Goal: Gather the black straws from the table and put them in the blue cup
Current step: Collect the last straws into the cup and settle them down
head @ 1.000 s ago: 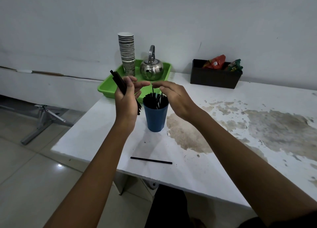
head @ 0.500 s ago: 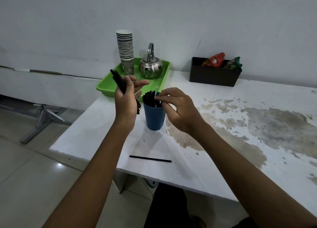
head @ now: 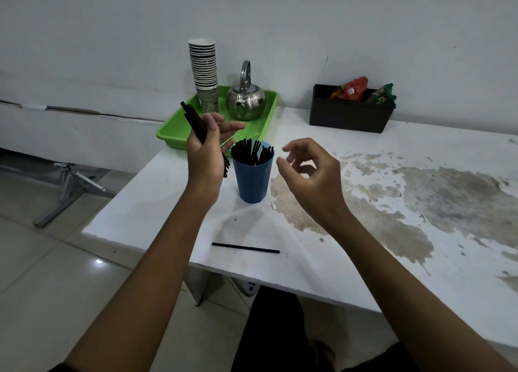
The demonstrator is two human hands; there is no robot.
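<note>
The blue cup (head: 253, 178) stands upright on the white table (head: 322, 262), holding several black straws (head: 253, 153) that poke above its rim. My left hand (head: 206, 154) is just left of the cup and grips a bundle of black straws (head: 193, 120) slanting up and to the left, with the fingers loosely spread. My right hand (head: 307, 170) hovers to the right of the cup, fingers curled apart, holding nothing. One black straw (head: 245, 247) lies flat near the table's front edge.
Behind the cup, a green tray (head: 173, 132) holds a stack of paper cups (head: 203, 71) and a steel kettle (head: 245, 101). A black box (head: 350, 116) with snack packets stands against the wall at back right. Brown stains mark the table's right side. The table's left corner borders tiled floor.
My right hand was over the cup's rim among the straws; it has drawn back to the right and opened, empty. My left hand keeps its bundle in place.
</note>
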